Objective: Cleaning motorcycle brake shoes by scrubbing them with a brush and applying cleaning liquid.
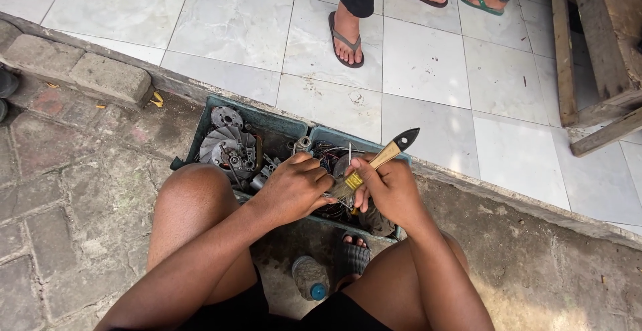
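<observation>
My right hand [390,188] grips a paintbrush [384,158] with a wooden handle and a black tip; its bristles point down toward my left hand. My left hand [298,185] is closed around a small metal part that is mostly hidden by the fingers. Both hands hover over a teal plastic tray [267,118] that holds greasy engine parts, among them a finned round metal wheel [226,145] and some wires. My bare knees flank the tray.
A plastic bottle with a blue cap [309,279] lies between my legs beside my sandalled foot [352,254]. Other people's feet in sandals [346,37] stand on the white tiles beyond a concrete kerb. A wooden frame [602,50] sits at the right.
</observation>
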